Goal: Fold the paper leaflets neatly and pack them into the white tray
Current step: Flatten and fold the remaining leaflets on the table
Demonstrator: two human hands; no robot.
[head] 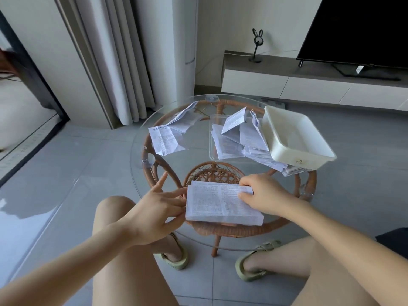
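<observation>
- leaflet (pixel 220 204) at 6 o'clock on glass table (pixel 132 151); white tray (pixel 295 140) at 2.
- L hand (pixel 154 208): fingers straight, touching leaflet's 9 o'clock edge.
- R hand (pixel 262 193): fingers curled, pinching its 3 o'clock side.
- Square edges, then crease flat.

Bright daylight fr. left window (pixel 19 120), glare on floor (pixel 26 206), wide-angle edge warp.

Fine print on the leaflets (pixel 220 204) and a gold mark on the white tray (pixel 284 156) are illegible
</observation>
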